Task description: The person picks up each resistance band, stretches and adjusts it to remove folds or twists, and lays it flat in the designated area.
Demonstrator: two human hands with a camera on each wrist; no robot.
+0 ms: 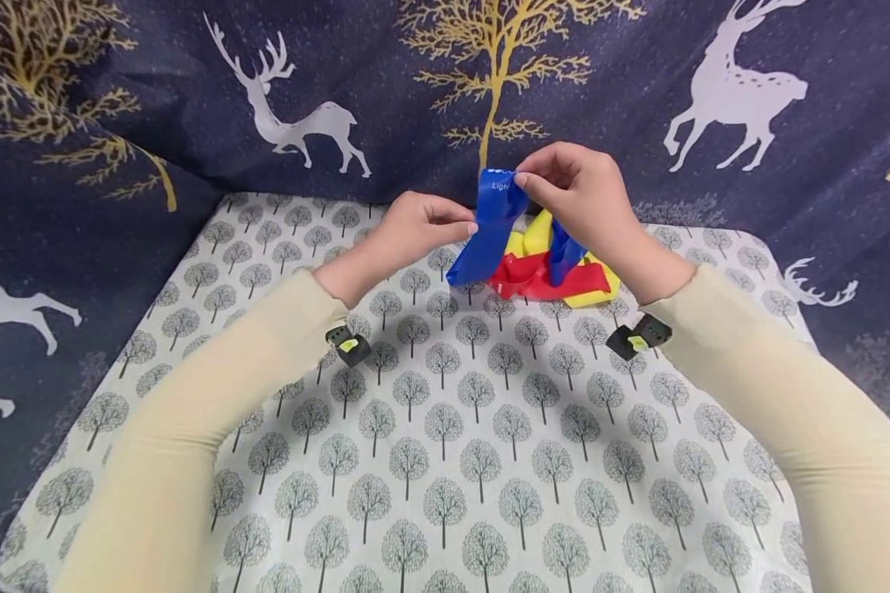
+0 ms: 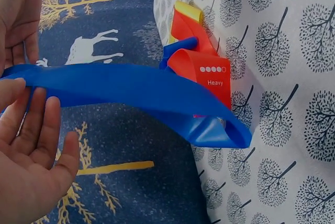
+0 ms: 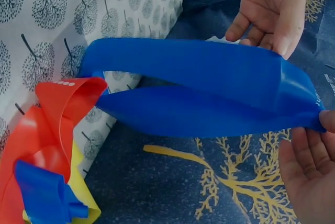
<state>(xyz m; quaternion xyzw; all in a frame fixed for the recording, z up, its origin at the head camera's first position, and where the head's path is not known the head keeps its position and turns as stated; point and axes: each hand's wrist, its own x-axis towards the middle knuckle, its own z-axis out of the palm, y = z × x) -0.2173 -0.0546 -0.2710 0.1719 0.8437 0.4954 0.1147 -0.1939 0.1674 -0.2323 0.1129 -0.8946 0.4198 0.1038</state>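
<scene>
A blue resistance loop band [image 1: 493, 226] with white "Light" lettering hangs between both hands above the table. My left hand [image 1: 423, 226] pinches its left edge between thumb and fingers. Higher up, my right hand [image 1: 574, 185] pinches the band's top corner by the lettering. The right wrist view shows the loop parted, with a gap between its two layers, its lower end near the cloth. Behind and to the right lies a pile of bands: a red band [image 1: 541, 276] marked "Heavy" in the left wrist view, yellow bands [image 1: 537, 235] and another blue band [image 1: 564, 255].
The table [image 1: 445, 461] wears a white cloth printed with grey trees. A dark blue curtain [image 1: 386, 74] with deer and golden trees hangs behind its far edge. The band pile sits near that far edge, below my right hand.
</scene>
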